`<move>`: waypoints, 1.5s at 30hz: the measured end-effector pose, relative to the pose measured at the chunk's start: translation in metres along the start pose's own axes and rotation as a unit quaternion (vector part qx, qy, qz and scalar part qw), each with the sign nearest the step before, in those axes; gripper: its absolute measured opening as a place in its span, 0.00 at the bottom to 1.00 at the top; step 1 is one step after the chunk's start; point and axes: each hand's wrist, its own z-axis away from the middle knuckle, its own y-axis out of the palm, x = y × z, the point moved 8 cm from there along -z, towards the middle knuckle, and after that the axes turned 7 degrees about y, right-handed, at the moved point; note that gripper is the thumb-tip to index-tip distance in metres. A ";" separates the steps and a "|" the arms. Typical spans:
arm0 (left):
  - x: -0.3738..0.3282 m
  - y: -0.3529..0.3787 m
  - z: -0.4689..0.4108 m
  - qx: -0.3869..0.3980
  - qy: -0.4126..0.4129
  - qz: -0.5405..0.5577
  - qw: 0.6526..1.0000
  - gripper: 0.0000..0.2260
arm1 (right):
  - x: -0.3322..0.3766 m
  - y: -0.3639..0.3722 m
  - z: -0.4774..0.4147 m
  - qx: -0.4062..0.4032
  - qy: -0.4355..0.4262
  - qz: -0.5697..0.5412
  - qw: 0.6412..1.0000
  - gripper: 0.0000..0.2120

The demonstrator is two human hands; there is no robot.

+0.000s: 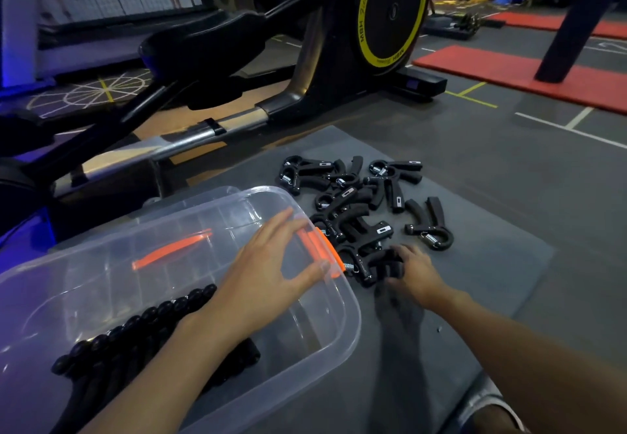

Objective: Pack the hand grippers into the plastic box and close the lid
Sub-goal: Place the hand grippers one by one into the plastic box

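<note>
- The plastic box sits on the near left of a grey floor mat, clear-walled and open at the top, with an orange latch on its far right end. No lid shows that I can pick out for certain.
- A row of hand grippers already packed lies along the box's near-left part, black handles side by side.
- The loose pile of hand grippers lies on the mat just right of and beyond the box, well over a dozen tangled together, with one stray gripper at the right edge of the heap.
- The left hand rests spread over the box's far right end, fingers open and flat; it grips nothing that I can see, and seems to steady the box.
- The right hand is down on the nearest gripper of the pile, fingers curled about its foam handles; whether the grasp is fully closed I cannot tell.
- Step in hand, as I judge it: mid-packing, fetching the next gripper from the heap. Most of the pile is still outside the box.
- The next move calls for lifting that gripper free of its neighbours, whose springs and handles interlock, and carrying it left over the rim to lay beside the packed row.
</note>
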 end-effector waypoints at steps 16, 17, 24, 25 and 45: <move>0.001 0.002 0.001 0.000 0.001 0.005 1.000 0.34 | 0.009 0.000 0.002 -0.032 -0.062 0.068 0.995 0.50; 0.001 0.002 0.001 0.000 0.001 0.005 1.000 0.35 | 0.009 0.001 0.001 -0.034 -0.056 0.069 0.995 0.50; 0.002 0.003 0.000 0.000 0.002 0.008 1.000 0.36 | 0.004 0.002 0.010 -0.014 -0.020 0.030 0.999 0.41; 0.003 0.002 0.000 -0.003 0.002 0.008 1.000 0.35 | 0.005 -0.001 0.013 -0.023 -0.020 0.016 0.999 0.39; -0.029 -0.082 0.006 -0.210 0.041 0.081 0.973 0.16 | 0.143 -0.107 0.090 -0.071 -0.100 -0.311 0.942 0.39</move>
